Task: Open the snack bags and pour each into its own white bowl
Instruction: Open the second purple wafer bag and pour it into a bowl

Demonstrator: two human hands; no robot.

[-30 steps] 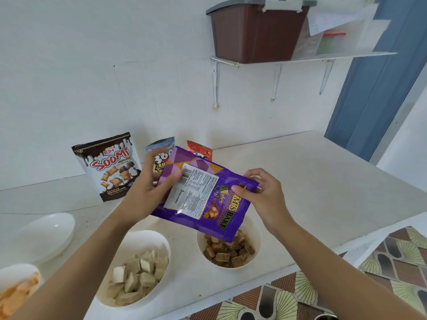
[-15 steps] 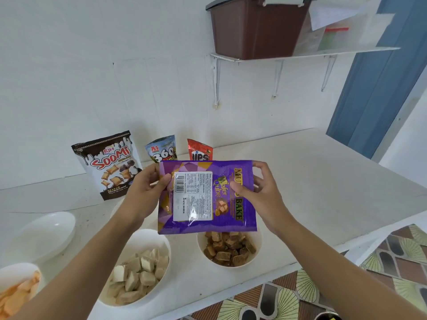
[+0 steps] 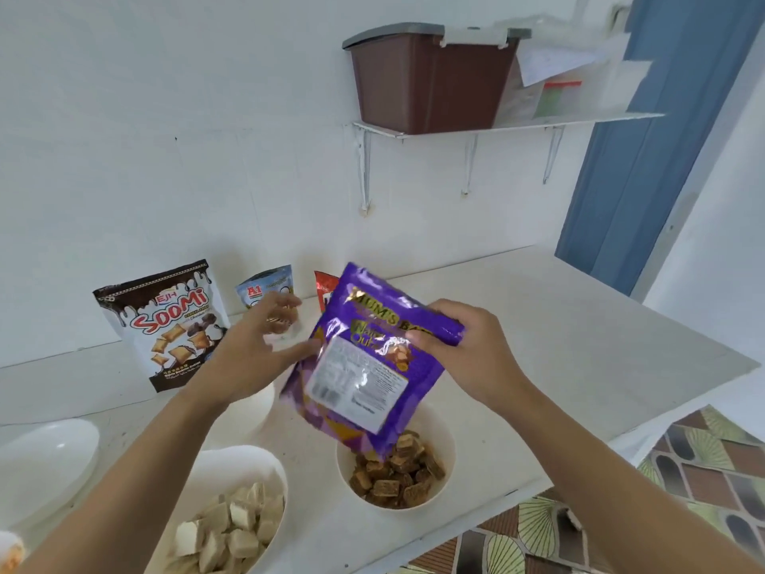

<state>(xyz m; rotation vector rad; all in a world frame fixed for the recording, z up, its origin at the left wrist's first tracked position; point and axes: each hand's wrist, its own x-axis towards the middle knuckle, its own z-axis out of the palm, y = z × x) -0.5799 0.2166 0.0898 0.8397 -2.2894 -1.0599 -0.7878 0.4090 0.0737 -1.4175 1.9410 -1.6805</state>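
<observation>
Right hand (image 3: 467,345): fingers closed around the upper right edge of the purple snack bag (image 3: 368,366), holding it in the air.
Purple snack bag: tilted, lower corner pointing down over the bowl of brown pieces (image 3: 395,474); white label panel faces the camera; whether the corner touches the pieces cannot be told.
Left hand (image 3: 252,350): fingers spread and loose, gripping nothing, just left of the bag; thumb tip near the bag's left edge, contact unclear.
Bowl of brown pieces: white, on the counter (image 3: 559,345) near its front edge, holding brown squarish snacks.
Bowl of pale pieces (image 3: 248,515): white, to the left of the brown one, with cream-coloured cubes.
Empty white bowl (image 3: 41,466): far left, tipped on its side.
Soomi bag (image 3: 165,325): upright against the wall, behind the left hand.
Blue A1 bag (image 3: 265,285): upright, right of the Soomi bag, partly behind the fingers.
Red bag (image 3: 325,287): mostly hidden behind the purple bag.
Shelf (image 3: 517,122): on the wall above, carrying a brown lidded bin (image 3: 430,80).
</observation>
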